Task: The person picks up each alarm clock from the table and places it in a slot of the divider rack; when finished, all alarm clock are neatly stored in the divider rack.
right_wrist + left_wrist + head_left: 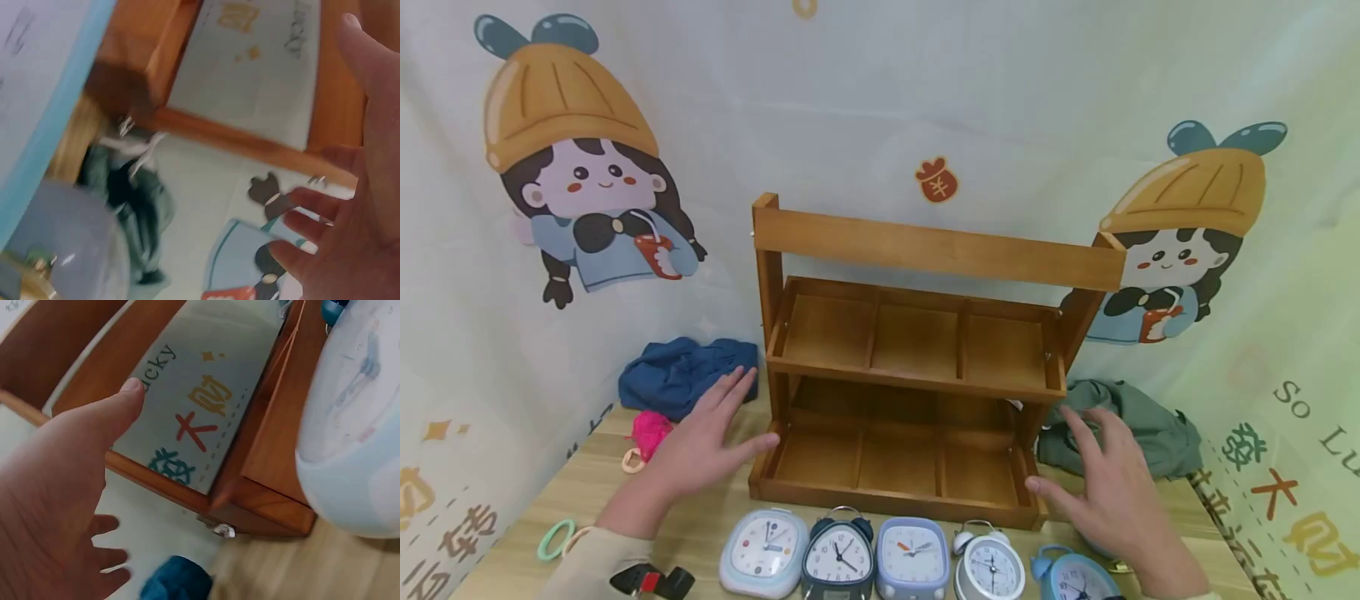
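A two-tier brown wooden shelf (pixel 917 387) with three compartments per tier stands at the middle of the table. My left hand (pixel 703 442) is spread beside its left side, thumb toward the lower tier. My right hand (pixel 1108 483) is spread at the right side, thumb near the lower right corner. Neither hand holds anything. In front of the shelf stands a row of alarm clocks: a pale blue-white one (pixel 765 554), a dark twin-bell one (pixel 838 557), a lavender square one (pixel 913 557), a white twin-bell one (pixel 992 567) and a blue one (pixel 1078 579).
Blue cloth (pixel 677 375) and a pink bundle (pixel 652 432) lie left of the shelf, with a green ring (pixel 555 540) nearer the front. Grey-green cloth (pixel 1138 429) lies to the right. A printed curtain (pixel 865 100) hangs behind the table.
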A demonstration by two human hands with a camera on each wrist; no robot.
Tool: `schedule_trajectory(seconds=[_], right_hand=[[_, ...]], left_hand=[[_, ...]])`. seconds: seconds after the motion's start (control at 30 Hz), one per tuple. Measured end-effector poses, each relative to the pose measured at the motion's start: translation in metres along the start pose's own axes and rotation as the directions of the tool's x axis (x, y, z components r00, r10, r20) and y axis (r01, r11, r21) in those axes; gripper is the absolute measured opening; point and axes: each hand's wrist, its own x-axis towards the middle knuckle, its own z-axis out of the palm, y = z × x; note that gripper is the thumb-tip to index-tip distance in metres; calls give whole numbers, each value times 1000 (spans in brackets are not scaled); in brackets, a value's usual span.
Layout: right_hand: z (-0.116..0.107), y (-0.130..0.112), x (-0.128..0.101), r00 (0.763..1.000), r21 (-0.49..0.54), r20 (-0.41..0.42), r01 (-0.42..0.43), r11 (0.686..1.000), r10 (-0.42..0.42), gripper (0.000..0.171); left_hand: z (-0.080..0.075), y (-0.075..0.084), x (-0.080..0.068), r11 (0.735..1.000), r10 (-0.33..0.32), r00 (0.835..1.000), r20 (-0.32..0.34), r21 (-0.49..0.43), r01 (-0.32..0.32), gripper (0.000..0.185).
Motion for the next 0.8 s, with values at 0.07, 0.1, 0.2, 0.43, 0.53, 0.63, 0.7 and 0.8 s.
schedule_trajectory(seconds=[0.07, 0.1, 0.2, 0.43, 0.53, 0.63, 0.7, 0.8], right_hand=[[-5, -11, 3, 999, 41, 42, 7, 999, -8, 98], [-7, -18, 4, 997, 65, 72, 1, 998, -6, 96], [-9, -41, 6, 986, 164, 169, -24, 986, -4, 89], [9, -90, 17, 937, 330, 316, 37, 943, -148, 83], [17, -108, 27, 893, 377, 396, 54, 925, -213, 85], [25, -126, 37, 843, 420, 459, 71, 905, -280, 88], [32, -138, 42, 812, 435, 488, 91, 896, -320, 89], [42, -156, 47, 768, 442, 516, 141, 886, -379, 91]], left_hand=[[4, -4, 0, 993, -28, 999, 42, -111, 33, 102], [7, -7, 0, 985, -39, 997, 66, -163, 49, 100], [14, -16, 1, 954, -44, 991, 129, -288, 80, 95], [31, -32, 4, 901, 14, 986, 168, -429, 61, 88], [34, -36, 3, 898, 10, 985, 175, -434, 68, 86], [36, -42, 2, 899, 10, 980, 198, -431, 78, 84], [38, -46, 1, 894, 14, 978, 210, -440, 81, 83], [39, -51, 1, 883, 39, 976, 213, -464, 66, 81]])
